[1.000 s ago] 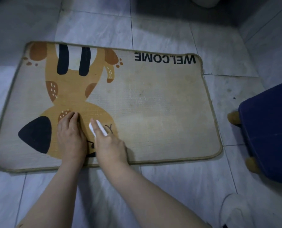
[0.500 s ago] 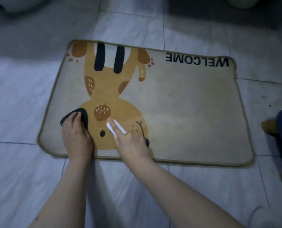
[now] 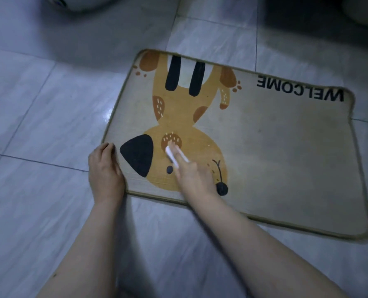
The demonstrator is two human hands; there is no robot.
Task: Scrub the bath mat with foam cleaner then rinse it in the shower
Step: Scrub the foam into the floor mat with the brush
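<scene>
I see the beige rectangular bath mat (image 3: 275,160) with its orange cartoon dog and black "WELCOME" lettering lying flat on the grey tiled floor (image 3: 39,117). My right hand (image 3: 191,175) grips a small white brush (image 3: 175,157), pressing it onto the dog's head. My left hand (image 3: 105,171) rests flat, fingers relaxed, on the mat's near-left corner.

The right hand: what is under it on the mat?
The right hand holds a white brush against the mat, on the printed animal's head. Its bristles and the print beneath the palm are hidden.
</scene>
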